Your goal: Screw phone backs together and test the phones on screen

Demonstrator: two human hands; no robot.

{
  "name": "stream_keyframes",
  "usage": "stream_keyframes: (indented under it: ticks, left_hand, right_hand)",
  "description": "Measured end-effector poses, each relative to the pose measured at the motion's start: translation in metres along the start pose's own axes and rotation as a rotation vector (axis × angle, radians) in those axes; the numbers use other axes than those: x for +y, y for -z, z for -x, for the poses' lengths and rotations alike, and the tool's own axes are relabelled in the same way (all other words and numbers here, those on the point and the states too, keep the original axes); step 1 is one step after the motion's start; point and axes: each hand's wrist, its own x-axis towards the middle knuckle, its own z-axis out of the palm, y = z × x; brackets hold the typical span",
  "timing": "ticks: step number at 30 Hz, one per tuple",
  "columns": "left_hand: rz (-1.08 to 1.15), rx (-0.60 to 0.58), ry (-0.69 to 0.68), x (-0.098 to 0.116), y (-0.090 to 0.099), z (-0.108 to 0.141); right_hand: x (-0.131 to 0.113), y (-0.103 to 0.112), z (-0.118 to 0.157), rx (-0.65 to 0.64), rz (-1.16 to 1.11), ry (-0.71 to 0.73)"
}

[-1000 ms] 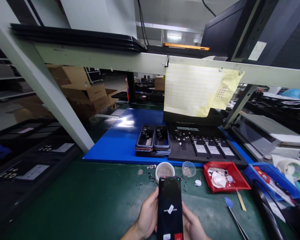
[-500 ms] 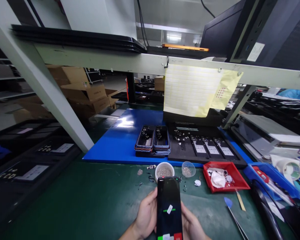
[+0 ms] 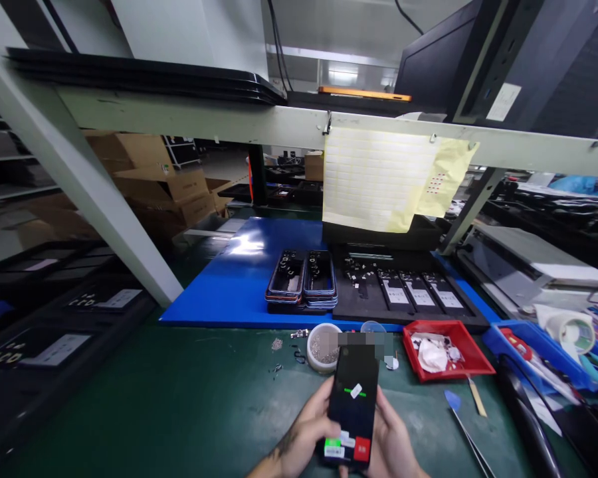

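Observation:
A black smartphone (image 3: 351, 372) is held upright between both hands above the green mat, its lit screen facing me. The screen shows a green line, a green block at lower left and a red block at lower right; small white labels are stuck on it. My left hand (image 3: 311, 425) grips the left edge, with its thumb over the lower screen by the green block. Around the right edge wraps my right hand (image 3: 393, 438). Just behind the phone stands a white round tub (image 3: 323, 345) of tiny screws, partly covered by it.
Stacked phone frames (image 3: 286, 279) and a black foam tray (image 3: 359, 305) with phone parts rest on a blue mat (image 3: 204, 302). To the right are a red tray (image 3: 451, 378), tweezers (image 3: 471, 441), a blue pick (image 3: 452, 399) and a blue bin (image 3: 553, 372). A shelf beam (image 3: 204, 123) crosses overhead.
The phone and both hands have shifted right and slightly up. My left thumb has come from the phone's edge onto the lower screen. The view has shifted slightly.

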Motion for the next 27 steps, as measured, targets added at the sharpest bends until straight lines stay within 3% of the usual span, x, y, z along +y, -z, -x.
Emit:
stream_keyframes:
  ticks: [2, 6, 15, 20, 27]
  left_hand:
    - [-0.033, -0.075, 0.055, -0.002, 0.0002, -0.0001]
    - [-0.109, -0.095, 0.044, -0.0019, -0.0011, -0.001]
    - [-0.043, -0.057, 0.067, 0.0027, -0.0019, 0.0007]
    - [-0.089, 0.026, -0.061, 0.0033, 0.0016, 0.0014]
    - [-0.055, 0.099, -0.117, 0.0027, 0.0011, 0.0002]
  right_hand:
    - [-0.0005, -0.0033, 0.0002, 0.006, -0.035, 0.024]
    - [-0.001, -0.0085, -0.0004, -0.008, -0.042, 0.036]
    - [-0.0013, -0.0099, 0.0005, -0.002, -0.021, 0.046]
    - [0.0014, -0.0095, -0.0011, -0.007, 0.051, 0.027]
    - [0.0069, -0.0014, -0.0021, -0.049, 0.232, 0.069]
